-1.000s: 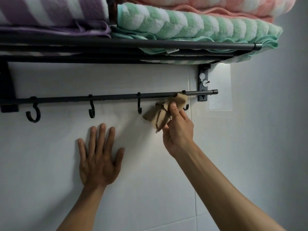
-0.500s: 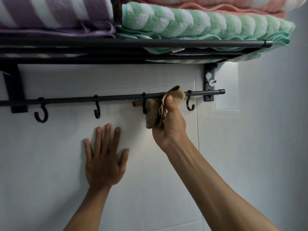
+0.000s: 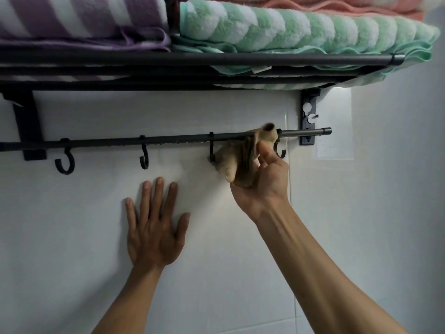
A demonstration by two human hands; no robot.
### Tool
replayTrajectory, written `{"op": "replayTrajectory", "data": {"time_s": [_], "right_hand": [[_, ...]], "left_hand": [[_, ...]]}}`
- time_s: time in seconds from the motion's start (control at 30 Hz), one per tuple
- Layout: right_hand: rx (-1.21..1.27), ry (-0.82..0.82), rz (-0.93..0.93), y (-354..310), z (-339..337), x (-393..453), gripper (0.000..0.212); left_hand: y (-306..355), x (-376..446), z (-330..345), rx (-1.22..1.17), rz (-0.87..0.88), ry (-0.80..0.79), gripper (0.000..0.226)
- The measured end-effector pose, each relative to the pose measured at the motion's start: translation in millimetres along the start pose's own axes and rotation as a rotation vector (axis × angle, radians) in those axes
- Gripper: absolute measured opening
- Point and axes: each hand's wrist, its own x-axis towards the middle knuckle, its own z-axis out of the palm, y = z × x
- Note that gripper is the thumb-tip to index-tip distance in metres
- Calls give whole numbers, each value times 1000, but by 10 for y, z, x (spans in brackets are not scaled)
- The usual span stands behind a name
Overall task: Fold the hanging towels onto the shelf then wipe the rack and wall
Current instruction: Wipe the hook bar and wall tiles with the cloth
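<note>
Now the right hand (image 3: 265,179) is pinching a soft, light cloth (image 3: 237,162) bunched against the rail's (image 3: 120,142) right end; left hand (image 3: 154,227) is lying flat, fingers spread, on the wall (image 3: 240,249).

Bare wall (image 3: 240,273) below the hook rail (image 3: 168,140) lies open; hooks (image 3: 144,160) and shelf (image 3: 192,60) crowd above

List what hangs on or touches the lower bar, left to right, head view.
Hook → hook → hook → tan cloth held by the right hand → hook → bracket → bar end cap.
</note>
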Motion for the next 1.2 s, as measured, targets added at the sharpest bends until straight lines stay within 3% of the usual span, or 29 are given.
{"op": "replayTrajectory", "data": {"time_s": [0.07,0.27,0.37,0.5,0.7,0.83,0.97,1.0,1.07,1.2], "right_hand": [[-14,79,14,76,32,9,19],[-74,147,-39,256,-166,17,25],[20,117,-58,355,-285,-221,48],[212,15,10,491,-271,-562,39],[100,-120,121,867,32,-799,39],[60,-58,111,1194,195,-561,24],[-66,28,-6,1214,387,-255,43],[-88,42,-39,1187,440,-217,36],[-119,103,-90,1149,544,-161,16],[-176,236,-149,1210,696,-65,8]], "left_hand": [[-7,1,3,5,3,1,73],[-23,4,-9,2,9,33,74],[-31,2,-10,-1,12,36,75],[-43,6,-10,5,27,34,75],[-76,4,-10,-29,43,17,76],[-92,11,3,-232,39,98,54],[-110,0,38,24,74,-57,109],[-112,-5,40,17,83,-61,114],[-107,-11,35,-5,93,-47,120],[-108,-1,42,7,81,-110,107]]}}
